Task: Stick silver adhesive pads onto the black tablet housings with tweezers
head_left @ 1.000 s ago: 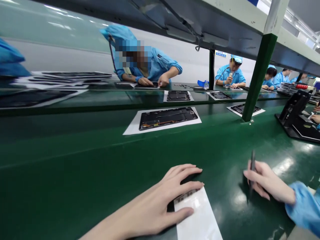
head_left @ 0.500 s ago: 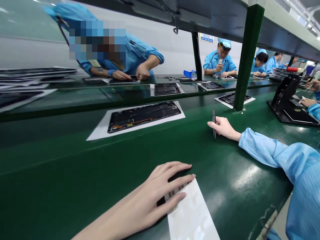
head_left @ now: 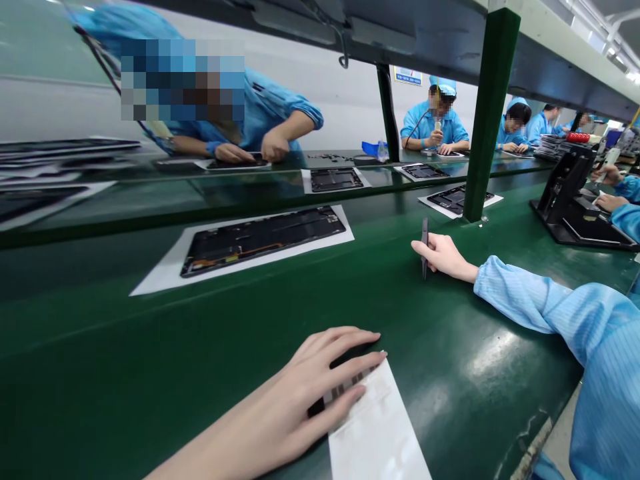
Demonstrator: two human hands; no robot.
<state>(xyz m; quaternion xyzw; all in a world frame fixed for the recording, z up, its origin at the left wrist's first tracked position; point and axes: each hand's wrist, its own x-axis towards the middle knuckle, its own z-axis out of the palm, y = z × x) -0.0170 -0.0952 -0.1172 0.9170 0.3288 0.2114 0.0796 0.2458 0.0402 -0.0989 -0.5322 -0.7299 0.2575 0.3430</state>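
Observation:
My left hand, its fingers spread, lies palm down over the top end of a white sheet. Small dark squares on the sheet show between the fingers. Farther right, my right hand, with a blue sleeve at the wrist, pinches dark tweezers upright above the green work surface. The tips point down and appear apart from any part. Beyond both hands, an opened tablet housing with an orange flex cable rests on white paper.
A green post stands at right, with another tablet housing partly behind it. A black stand is farther right. Co-workers in blue sit across the line. Stacked papers and panels lie at far left. A shelf hangs overhead.
The near tablet housing and its paper have slid left, and the housing by the post has shifted left a little. The view moved slightly. Both my hands keep their poses.

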